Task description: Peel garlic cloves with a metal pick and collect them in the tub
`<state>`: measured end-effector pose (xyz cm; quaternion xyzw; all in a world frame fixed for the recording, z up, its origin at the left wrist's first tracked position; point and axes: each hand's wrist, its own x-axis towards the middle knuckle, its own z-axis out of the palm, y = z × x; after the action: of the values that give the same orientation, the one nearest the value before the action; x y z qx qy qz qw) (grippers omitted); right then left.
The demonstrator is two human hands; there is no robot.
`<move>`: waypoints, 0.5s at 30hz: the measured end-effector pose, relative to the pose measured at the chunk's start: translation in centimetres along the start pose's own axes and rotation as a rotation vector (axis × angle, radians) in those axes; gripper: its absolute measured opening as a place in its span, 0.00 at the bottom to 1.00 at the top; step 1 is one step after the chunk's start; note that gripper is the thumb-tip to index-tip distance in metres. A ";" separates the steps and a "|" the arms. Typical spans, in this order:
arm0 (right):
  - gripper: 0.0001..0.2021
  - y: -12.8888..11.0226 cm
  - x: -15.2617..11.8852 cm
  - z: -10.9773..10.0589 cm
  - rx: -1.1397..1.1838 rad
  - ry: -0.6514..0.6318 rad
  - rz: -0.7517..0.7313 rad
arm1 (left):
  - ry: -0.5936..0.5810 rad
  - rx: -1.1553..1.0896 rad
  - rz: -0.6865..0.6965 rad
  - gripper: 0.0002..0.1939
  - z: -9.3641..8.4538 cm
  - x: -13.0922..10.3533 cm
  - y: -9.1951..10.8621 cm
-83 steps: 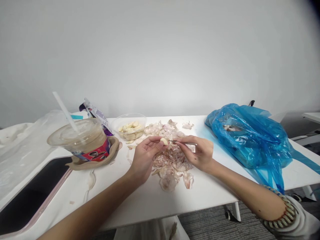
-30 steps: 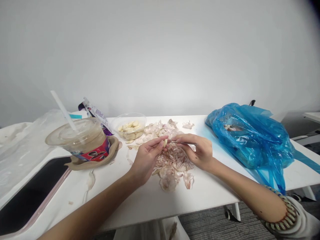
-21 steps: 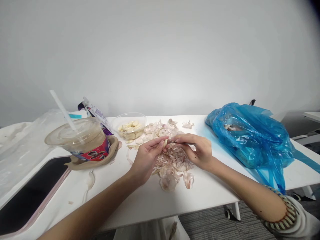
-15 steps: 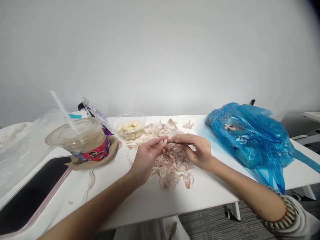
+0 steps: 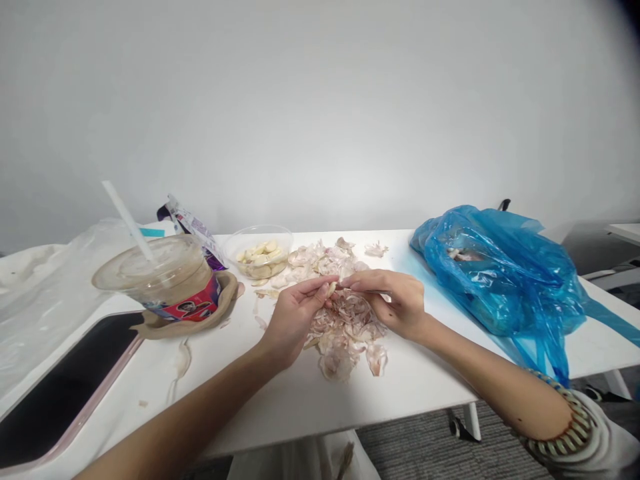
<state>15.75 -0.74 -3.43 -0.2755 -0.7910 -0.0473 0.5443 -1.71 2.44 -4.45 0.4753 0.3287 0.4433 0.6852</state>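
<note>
Above a heap of garlic skins [image 5: 345,327], my two hands meet at their fingertips. My left hand [image 5: 295,317] pinches a pale garlic clove [image 5: 332,289] between thumb and fingers. Close against the clove, my right hand [image 5: 393,300] is closed on a thin metal blade, mostly covered by the fingers; its exact kind is hard to make out. Behind my left hand stands a clear plastic bowl [image 5: 231,248] with peeled garlic cloves [image 5: 263,255] in it.
A lidded drink cup [image 5: 165,277] with a straw sits in a cardboard holder [image 5: 227,300] at left, beside a phone [image 5: 65,387] and a purple-white packet [image 5: 195,233]. A blue plastic bag [image 5: 500,273] lies at right. The white table's front edge [image 5: 350,427] is near me.
My right fingers have shifted slightly at the clove, and less of the metal blade shows. My left hand stays nearly in place, still pinching the clove.
</note>
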 end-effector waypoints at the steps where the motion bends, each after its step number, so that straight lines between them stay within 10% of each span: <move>1: 0.15 0.0 0.0 0.0 0.001 0.002 -0.001 | 0.000 -0.001 0.000 0.14 0.0 0.0 0.0; 15: 0.09 -0.3 0.2 0.2 -0.072 0.101 0.013 | -0.005 -0.049 0.016 0.12 0.1 0.0 0.1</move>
<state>15.37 -0.89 -3.29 -0.2971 -0.7584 -0.0861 0.5736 -1.63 2.39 -4.29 0.4619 0.3121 0.4557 0.6940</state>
